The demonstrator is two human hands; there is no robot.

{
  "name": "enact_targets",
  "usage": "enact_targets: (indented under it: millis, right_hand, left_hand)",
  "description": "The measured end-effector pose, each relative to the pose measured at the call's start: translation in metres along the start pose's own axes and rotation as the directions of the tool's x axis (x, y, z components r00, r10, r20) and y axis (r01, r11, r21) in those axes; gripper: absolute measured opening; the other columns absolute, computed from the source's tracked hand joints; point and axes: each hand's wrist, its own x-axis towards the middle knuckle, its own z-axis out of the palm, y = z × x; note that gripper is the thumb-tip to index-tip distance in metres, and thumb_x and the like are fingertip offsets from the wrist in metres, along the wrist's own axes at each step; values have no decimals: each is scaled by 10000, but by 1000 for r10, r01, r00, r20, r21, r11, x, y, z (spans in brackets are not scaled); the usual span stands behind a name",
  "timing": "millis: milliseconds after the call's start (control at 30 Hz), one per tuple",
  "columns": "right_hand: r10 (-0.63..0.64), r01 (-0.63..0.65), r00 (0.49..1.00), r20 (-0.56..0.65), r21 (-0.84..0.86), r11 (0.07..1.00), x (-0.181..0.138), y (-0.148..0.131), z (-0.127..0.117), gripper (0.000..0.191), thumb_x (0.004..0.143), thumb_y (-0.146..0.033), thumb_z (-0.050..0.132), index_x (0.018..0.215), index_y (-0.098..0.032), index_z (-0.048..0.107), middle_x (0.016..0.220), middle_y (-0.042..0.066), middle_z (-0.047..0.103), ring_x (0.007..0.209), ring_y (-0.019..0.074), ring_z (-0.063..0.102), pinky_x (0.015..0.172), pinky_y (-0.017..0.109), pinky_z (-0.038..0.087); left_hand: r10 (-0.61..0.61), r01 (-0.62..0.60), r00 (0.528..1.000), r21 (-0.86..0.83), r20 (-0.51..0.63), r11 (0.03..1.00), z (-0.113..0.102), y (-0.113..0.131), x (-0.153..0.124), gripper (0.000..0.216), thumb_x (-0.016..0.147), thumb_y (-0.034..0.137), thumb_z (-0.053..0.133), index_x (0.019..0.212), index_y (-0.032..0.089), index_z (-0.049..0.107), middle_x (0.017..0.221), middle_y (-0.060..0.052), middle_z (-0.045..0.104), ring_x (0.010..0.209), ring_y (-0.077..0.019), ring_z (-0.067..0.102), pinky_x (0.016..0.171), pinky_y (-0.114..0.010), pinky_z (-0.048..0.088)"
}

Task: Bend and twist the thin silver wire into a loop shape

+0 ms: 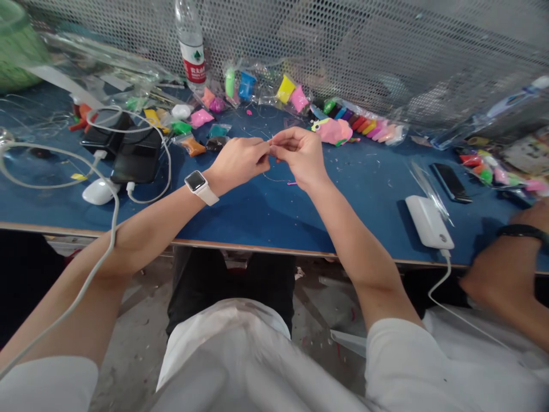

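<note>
1. Your left hand (242, 161) is curled nearly closed above the blue table (257, 214), its thumb and forefinger drawn together at the tips.
2. Your right hand (302, 153) is also closed to a pinch, its thumb and forefinger meeting the left fingertips. Whatever sits between your fingertips is too small to make out, so you cannot tell what either hand has hold of.
3. Below your right hand, near its wrist, a thin pink piece (292, 183) lies on the table.
4. The pink clay figure (332, 131), with a yellow end and an eye, lies just beyond your right hand, to its right.
5. A row of coloured clay sticks (364, 121) in clear wrapping lies behind the figure.
6. Near your left hand are an orange packet (193, 145) and a dark packet (217, 143); a water bottle (191, 48) stands farther back.
7. Your left wrist wears a white watch (201, 186).
8. At far right, another person's forearm (506, 272) reaches the table edge, near a white power bank (429, 222).
</note>
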Motion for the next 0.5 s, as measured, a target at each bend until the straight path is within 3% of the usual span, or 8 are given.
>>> enact_targets:
  millis: [233,367,500]
  right_hand:
    - [-56,57,998,38,-18,998,0,1,0,189,810,-273,930,964,-247,822,970,22,871,894,210,820,867,416,739]
    - [22,-22,997,71,-2,1000,2,-5,-7,286,759,-212,933,1023,-252,831,1040,23,886,1030,246,838,978,472,743]
    - [116,-117,992,56,17,993,5,-6,-13,280,739,-128,889,989,-238,831,1006,21,884,966,224,831,981,462,743]
  left_hand:
    - [-18,19,999,-30,36,999,2,0,1,219,983,176,568,975,145,784,849,-110,770,776,-239,716,708,-357,474]
    - [-17,17,1000,-79,4,997,4,-1,1,224,1021,196,564,984,145,779,868,-108,766,783,-220,707,725,-347,491]
    - [-33,33,999,-79,3,996,4,2,1,252,1055,194,533,1027,145,779,894,-106,759,797,-212,700,725,-342,492]
